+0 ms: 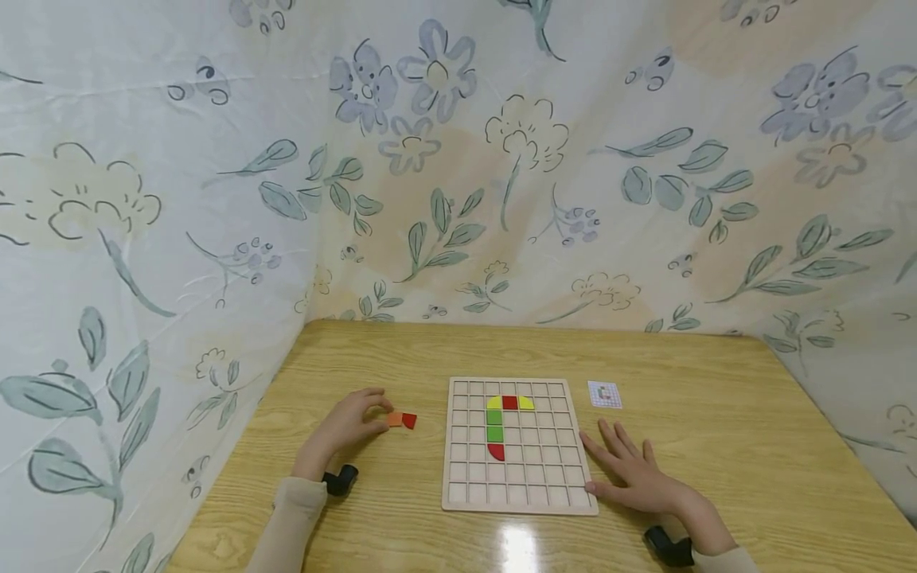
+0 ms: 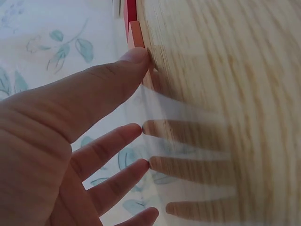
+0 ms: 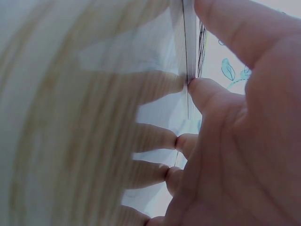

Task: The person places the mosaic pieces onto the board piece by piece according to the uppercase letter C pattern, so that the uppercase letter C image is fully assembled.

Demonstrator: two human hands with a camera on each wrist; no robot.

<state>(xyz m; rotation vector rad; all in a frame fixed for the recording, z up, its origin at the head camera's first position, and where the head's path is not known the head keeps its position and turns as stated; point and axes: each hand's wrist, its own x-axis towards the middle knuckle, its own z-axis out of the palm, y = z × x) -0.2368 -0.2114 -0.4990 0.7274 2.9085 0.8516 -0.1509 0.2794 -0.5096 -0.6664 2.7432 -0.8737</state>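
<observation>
My left hand (image 1: pixel 347 422) is at the table's left side, thumb and forefinger at the edges of an orange square tile (image 1: pixel 395 419). In the left wrist view the thumb (image 2: pixel 134 56) touches this tile, and other fingertips meet the tabletop. A red rounded tile (image 1: pixel 409 421) lies against its right side. The wooden grid board (image 1: pixel 473 495) holds two yellow rounded tiles (image 1: pixel 526 403), a red square tile (image 1: pixel 509 403), two green square tiles (image 1: pixel 494 434) and a red rounded tile (image 1: pixel 497 452). My right hand (image 1: pixel 634 473) lies spread, thumb and forefinger at the board's right edge.
A small card (image 1: pixel 605 395) printed with a coloured grid pattern lies beyond the board's upper right corner. Floral cloth (image 1: pixel 458 239) hangs behind the wooden table (image 1: pixel 688 374) and along its sides. A black wrist device (image 1: pixel 669 547) sits on each wrist.
</observation>
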